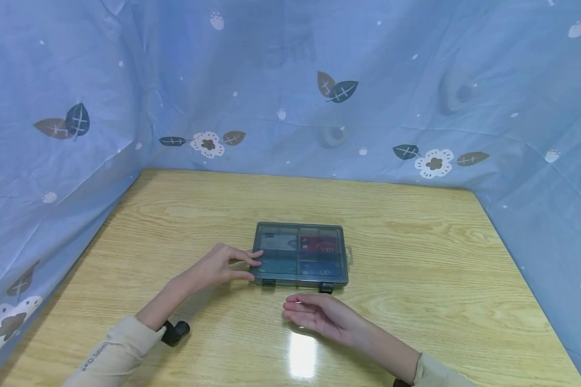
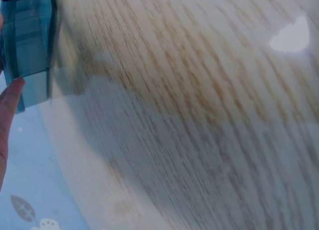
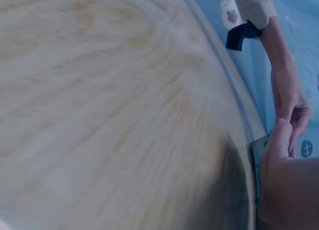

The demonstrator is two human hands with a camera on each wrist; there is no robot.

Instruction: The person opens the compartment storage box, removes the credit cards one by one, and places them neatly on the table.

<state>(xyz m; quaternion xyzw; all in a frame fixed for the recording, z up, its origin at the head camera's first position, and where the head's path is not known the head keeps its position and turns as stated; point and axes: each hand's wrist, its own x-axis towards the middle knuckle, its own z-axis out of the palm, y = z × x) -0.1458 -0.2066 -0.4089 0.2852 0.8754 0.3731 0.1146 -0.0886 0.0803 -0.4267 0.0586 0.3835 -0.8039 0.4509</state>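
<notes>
A flat, see-through dark plastic compartment box (image 1: 297, 253) lies on the table, its lid down. Through the lid show several cards, among them a red card (image 1: 318, 244) and a blue card (image 1: 319, 267) marked VIP. My left hand (image 1: 220, 264) touches the box's left edge, fingertips on the lid and thumb at the front left corner. In the left wrist view the thumb (image 2: 11, 103) lies against the box's side wall (image 2: 34, 50). In front of the right latch (image 1: 326, 288), my right hand (image 1: 326, 318) hovers with loosely bent fingers, holding nothing.
The wooden table (image 1: 402, 231) stretches around the box on every side. A blue patterned cloth (image 1: 281, 97) hangs behind and along both sides. A hanging tab (image 1: 349, 256) sticks out from the box's right side. A black wrist camera (image 1: 175, 333) sits at the left wrist.
</notes>
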